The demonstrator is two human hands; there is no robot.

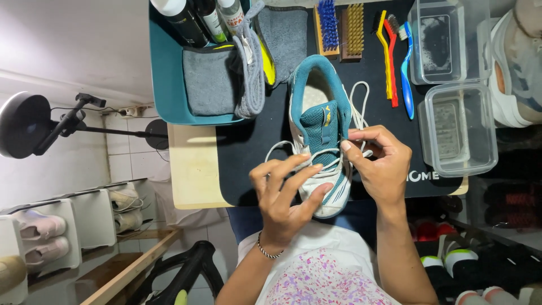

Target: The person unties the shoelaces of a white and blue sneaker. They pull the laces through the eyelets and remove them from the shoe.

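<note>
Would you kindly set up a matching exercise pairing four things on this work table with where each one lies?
Things:
1. teal and white sneaker
2. blue-bristled wooden brush
3. folded grey cloth
4. clear plastic tub

Places:
A. inside the teal tray
B. between both hands
C. at the mat's right edge
D. at the mat's far edge, beside a tan-bristled brush

Pairs: 1-B, 2-D, 3-A, 4-C

Three labelled bottles (pixel 204 18) standing in teal tray (pixel 164 73), top left: dark bodies, white caps, white-green and white-red labels. White lettering on black mat (pixel 429 176), near edge.
</note>
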